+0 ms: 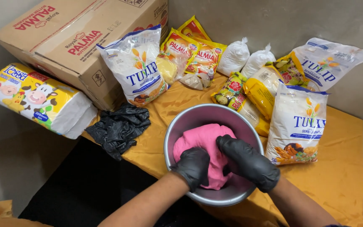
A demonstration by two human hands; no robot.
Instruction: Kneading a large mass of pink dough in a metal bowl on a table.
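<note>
A round metal bowl (198, 115) stands on an orange cloth (337, 176) and holds a big lump of pink dough (202, 141). Both my hands wear black gloves. My left hand (192, 167) presses down on the near left side of the dough, fingers curled into it. On the right side of the lump rests my right hand (246, 162), its fingers bent over the top. The lower part of the dough is hidden under the gloves.
White flour bags (137, 67) (299, 128) flank the bowl. Yellow packets (198, 52), two tied white bags (234, 56), a cardboard box (76, 38), a tissue pack (34, 98) and crumpled black gloves (118, 128) lie behind and to the left.
</note>
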